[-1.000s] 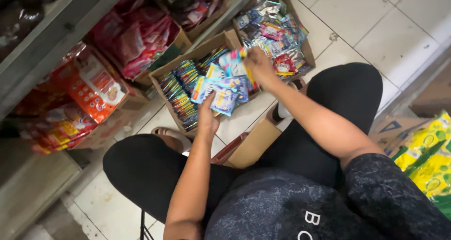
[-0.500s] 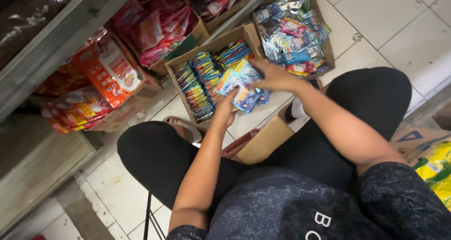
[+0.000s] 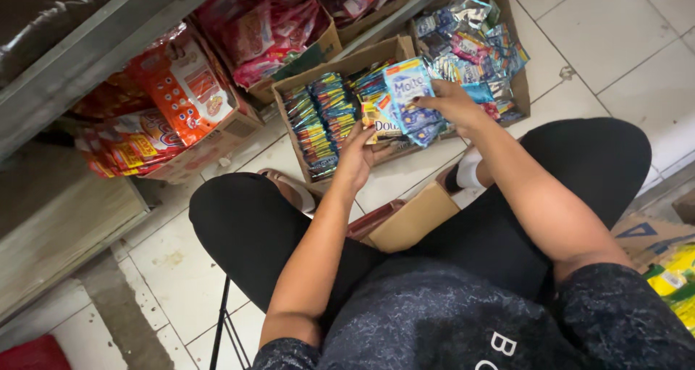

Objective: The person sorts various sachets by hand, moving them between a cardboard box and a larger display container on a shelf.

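Orange snack bags (image 3: 181, 87) sit stacked on the low shelf at my far left, with red packets (image 3: 253, 30) in a carton just beyond them. In front of my knees is an open cardboard box (image 3: 304, 87) lined with rows of striped sachets (image 3: 318, 120). My left hand (image 3: 358, 153) cups the bottom of a bunch of blue sachets (image 3: 409, 102) over that box, and my right hand (image 3: 452, 102) pinches their upper edge. Farther right, another carton holds mixed shiny packets (image 3: 470, 37) on the white tiled floor (image 3: 637, 66).
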